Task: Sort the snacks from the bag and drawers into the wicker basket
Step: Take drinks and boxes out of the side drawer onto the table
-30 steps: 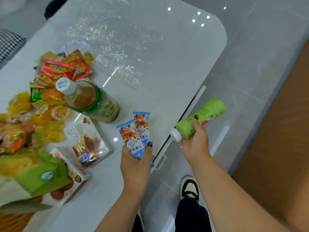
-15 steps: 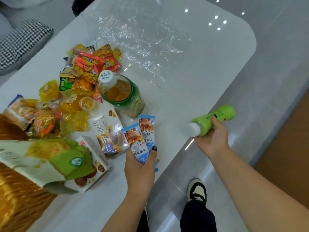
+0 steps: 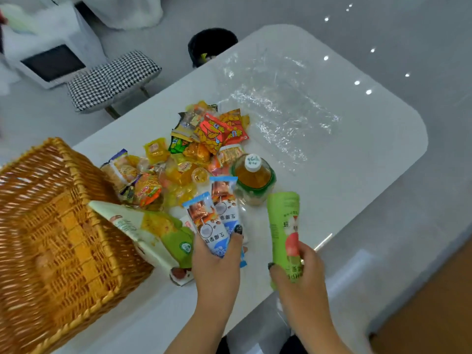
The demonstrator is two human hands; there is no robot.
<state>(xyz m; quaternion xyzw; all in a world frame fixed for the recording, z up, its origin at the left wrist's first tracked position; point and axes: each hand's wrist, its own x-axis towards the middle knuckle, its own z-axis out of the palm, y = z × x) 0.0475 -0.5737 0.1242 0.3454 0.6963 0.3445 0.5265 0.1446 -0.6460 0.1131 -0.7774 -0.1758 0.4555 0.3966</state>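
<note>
I see the left hand (image 3: pixel 217 261) curled round two blue-and-white snack packets (image 3: pixel 214 221), thumb across their lower ends. Each packet carries a picture of brown pieces and Chinese characters that read upside down from here; I cannot read them with certainty. The right hand (image 3: pixel 298 274) grips a green bottle (image 3: pixel 284 226), held roughly upright with its far end pointing away. Its label shows a pink fruit picture and small print too blurred to read.

The wicker basket (image 3: pixel 58 241) stands on the white bench (image 3: pixel 357 175) at the left. A green-and-white bag (image 3: pixel 155 233) leans on its near corner, with a small round logo I cannot make out. Behind the packets stands a tea bottle (image 3: pixel 254 178) with a white cap bearing illegible script. A heap of small snacks (image 3: pixel 194 149) in yellow, orange and red wrappers lies just beyond it. Clear plastic film (image 3: pixel 278 103) lies on the far part of the bench.
</note>
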